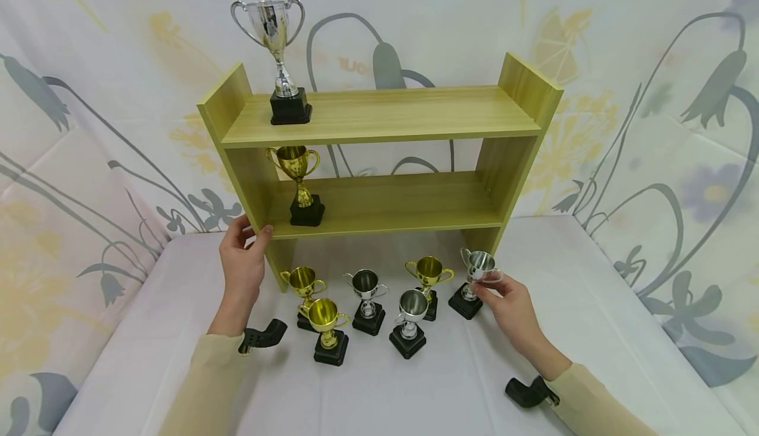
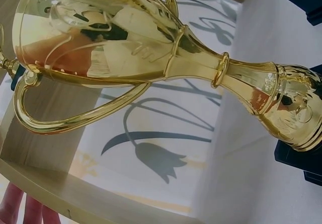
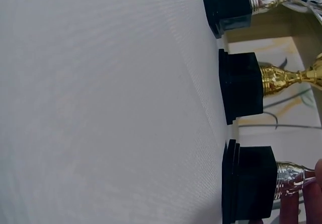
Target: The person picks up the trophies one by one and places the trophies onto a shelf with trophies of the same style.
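My left hand grips the front edge of the wooden shelf's left side panel, thumb in front; its fingers show behind the panel in the left wrist view. At the right, my right hand pinches the stem of a small silver trophy cup. That cup's black base is at the white tablecloth. Left of it stand a gold cup, a silver cup and a dark-looking silver cup. Two gold cups stand nearest my left hand, the front one overlapping the other.
A large silver trophy stands at the left end of the shelf's top board. Below it, a gold trophy stands at the left of the middle board. A patterned cloth hangs behind.
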{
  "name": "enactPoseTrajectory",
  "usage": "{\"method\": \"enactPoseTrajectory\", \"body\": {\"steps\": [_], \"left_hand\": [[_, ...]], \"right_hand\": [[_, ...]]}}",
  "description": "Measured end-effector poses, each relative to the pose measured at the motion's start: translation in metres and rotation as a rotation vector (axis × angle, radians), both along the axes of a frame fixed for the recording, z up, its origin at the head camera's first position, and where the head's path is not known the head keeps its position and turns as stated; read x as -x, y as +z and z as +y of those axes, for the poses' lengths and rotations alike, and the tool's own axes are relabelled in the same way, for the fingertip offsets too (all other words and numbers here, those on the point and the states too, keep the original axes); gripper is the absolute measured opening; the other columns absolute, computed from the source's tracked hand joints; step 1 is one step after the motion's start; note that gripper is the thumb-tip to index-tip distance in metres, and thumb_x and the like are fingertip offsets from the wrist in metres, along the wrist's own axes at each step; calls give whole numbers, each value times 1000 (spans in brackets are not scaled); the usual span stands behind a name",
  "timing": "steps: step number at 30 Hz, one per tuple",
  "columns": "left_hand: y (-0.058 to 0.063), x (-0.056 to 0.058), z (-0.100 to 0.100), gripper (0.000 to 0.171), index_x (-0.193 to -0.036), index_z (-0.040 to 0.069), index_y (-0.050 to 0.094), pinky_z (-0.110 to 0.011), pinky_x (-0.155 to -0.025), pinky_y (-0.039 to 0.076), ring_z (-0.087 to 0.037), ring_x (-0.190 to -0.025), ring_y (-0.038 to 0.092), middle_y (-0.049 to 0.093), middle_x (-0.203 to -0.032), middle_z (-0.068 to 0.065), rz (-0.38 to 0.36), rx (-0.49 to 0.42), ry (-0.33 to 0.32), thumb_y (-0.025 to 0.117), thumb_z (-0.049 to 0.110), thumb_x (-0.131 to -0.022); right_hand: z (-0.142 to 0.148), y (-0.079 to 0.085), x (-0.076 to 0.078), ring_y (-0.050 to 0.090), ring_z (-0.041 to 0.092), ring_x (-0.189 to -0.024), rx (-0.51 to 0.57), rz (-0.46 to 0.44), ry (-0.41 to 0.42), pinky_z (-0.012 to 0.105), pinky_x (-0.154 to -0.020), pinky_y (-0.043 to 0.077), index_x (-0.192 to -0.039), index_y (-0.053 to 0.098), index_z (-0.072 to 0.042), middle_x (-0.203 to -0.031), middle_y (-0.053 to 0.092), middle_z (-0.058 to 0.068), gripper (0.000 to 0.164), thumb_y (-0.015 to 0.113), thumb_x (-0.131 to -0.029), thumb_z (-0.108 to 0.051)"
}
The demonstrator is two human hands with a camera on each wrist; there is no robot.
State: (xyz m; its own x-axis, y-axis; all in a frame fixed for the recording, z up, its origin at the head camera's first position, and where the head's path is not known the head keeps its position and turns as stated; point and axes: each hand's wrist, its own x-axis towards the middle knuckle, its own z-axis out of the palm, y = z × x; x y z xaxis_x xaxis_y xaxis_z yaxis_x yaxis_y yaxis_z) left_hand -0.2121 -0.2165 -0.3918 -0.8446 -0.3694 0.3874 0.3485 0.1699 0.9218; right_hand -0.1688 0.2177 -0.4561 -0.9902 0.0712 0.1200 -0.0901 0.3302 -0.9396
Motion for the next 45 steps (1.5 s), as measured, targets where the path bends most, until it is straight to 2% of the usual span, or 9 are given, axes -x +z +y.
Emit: {"method": "enactPoseTrajectory", "body": {"steps": [3, 8, 17, 28, 39, 45], "left_hand": [[0, 0, 0, 34, -130, 1, 59, -22, -83, 47, -15, -101, 54, 56, -109, 4, 1, -6, -5, 62, 10, -97], [0, 0, 0, 34, -130, 2, 59, -21, -84, 47, -15, -103, 53, 56, -110, 5, -12, 0, -4, 62, 12, -98], [0, 0, 0, 35, -131, 2, 59, -21, -84, 47, -14, -104, 52, 56, -110, 6, -17, 0, 4, 62, 12, -97], [0, 0, -1, 34, -129, 1, 59, -21, -84, 46, -14, -101, 53, 56, -109, 6, 8, 3, 1, 63, 11, -97], [-2, 1, -1, 34, -129, 0, 59, -23, -83, 46, -14, -101, 54, 57, -109, 5, 10, 1, 7, 63, 10, -96], [-2, 1, -1, 34, -129, 0, 59, -24, -86, 44, -14, -101, 54, 57, -110, 3, 13, -2, 1, 63, 10, -97]], "right_hand": [[1, -2, 0, 59, 0, -100, 1, 21, 6, 17, -80, 50, -104, 68, 4, -108, 72, 16, 18, 71, -91, -9], [2, -1, -1, 59, -1, -99, -9, 37, 6, 16, -80, 50, -102, 68, 5, -106, 74, 13, 18, 72, -91, -9], [2, 5, -2, 59, -1, -98, -16, 27, -7, 16, -79, 50, -103, 67, 5, -109, 71, 18, 20, 72, -92, -11], [4, 9, -3, 58, -2, -98, -92, 85, -19, 15, -78, 50, -101, 69, 2, -104, 72, 13, 14, 70, -92, -10], [4, 19, -7, 57, -4, -100, -79, 99, -10, 16, -78, 50, -102, 67, 2, -109, 72, 16, 16, 70, -94, -12], [3, 25, -10, 59, 2, -104, -68, 119, -3, 16, -78, 51, -105, 67, 1, -110, 72, 14, 17, 69, -94, -12]]}}
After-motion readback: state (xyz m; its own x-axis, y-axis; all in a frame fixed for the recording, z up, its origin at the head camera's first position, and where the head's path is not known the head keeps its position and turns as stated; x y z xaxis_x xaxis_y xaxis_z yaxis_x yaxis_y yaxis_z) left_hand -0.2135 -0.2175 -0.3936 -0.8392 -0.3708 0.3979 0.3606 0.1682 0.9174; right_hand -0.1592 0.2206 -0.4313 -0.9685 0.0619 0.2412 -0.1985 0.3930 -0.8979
